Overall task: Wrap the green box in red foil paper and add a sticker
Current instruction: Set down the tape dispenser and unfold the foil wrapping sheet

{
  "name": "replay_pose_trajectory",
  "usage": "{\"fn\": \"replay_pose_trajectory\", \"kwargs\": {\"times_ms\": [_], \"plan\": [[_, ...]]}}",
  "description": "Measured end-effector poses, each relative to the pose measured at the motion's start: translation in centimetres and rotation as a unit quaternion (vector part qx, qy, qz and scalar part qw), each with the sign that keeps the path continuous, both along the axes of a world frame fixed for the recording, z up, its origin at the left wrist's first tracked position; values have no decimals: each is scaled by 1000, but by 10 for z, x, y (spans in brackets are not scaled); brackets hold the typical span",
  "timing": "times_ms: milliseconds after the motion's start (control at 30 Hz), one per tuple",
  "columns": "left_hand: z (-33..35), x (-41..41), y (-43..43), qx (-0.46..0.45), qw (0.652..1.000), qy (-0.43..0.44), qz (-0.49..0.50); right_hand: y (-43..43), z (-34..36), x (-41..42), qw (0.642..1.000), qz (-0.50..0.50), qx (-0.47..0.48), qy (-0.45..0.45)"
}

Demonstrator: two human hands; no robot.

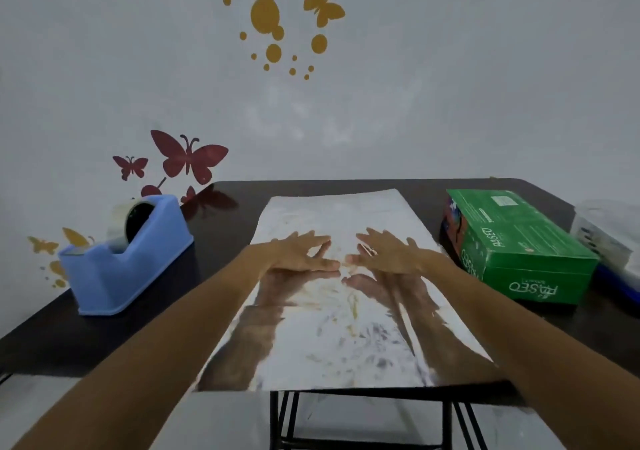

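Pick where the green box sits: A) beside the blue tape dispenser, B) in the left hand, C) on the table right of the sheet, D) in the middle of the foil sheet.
C: the green box lies on the dark table, right of the silvery sheet.

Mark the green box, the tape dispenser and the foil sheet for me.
green box [512, 231]: head view, on its top face.
tape dispenser [114, 273]: head view, on its blue side wall.
foil sheet [332, 349]: head view, on the bare silver area towards its near edge.
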State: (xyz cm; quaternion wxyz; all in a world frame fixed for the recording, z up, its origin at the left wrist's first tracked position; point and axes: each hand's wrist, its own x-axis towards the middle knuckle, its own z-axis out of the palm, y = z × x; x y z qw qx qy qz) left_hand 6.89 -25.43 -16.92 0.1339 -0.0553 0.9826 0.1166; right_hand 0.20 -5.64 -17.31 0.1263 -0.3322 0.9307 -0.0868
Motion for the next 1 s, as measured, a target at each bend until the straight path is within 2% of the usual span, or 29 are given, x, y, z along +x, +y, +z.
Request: {"fn": "replay_pose_trajectory", "kwargs": {"times_ms": [200,367,433,533,833,933,1000], "plan": [[-3,-5,5,-19,999,27,-11,13,-17,-10,998,-3,62,1],[5,-8,9,-54,998,42,15,23,-21,-1,999,-29,-6,15],[6,-5,11,-34,999,36,21,29,-17,0,998,-52,-26,14],[3,4,7,-10,1000,2,25,36,-18,1,997,-69,-24,-7],[4,4,1,0,1000,-8,19,34,-22,11,995,-88,-37,37],[-1,3,3,-87,995,42,31,34,-22,10,993,-91,-60,45],[0,2,7,-61,994,77,48,33,-19,15,984,-91,-141,58]]}}
